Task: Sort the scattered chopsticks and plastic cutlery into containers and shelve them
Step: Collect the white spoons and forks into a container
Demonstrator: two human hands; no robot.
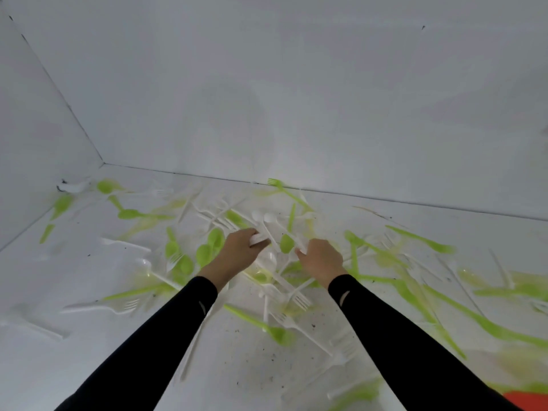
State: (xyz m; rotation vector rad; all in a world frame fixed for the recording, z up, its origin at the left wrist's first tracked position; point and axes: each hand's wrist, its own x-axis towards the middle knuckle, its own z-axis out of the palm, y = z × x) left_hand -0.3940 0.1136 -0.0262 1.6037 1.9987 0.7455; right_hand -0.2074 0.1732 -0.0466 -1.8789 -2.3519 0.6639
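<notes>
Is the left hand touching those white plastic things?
Touching. The head view shows the left hand with its fingers curled round a bunch of white cutlery.

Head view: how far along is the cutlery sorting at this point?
Early. Done: nothing visibly; no container or shelf shows. In hand: the left hand grips white cutlery, and the right hand pinches a white handle. Left: green spoons, a green fork by the back wall and many white forks lie scattered on the white surface.
</notes>
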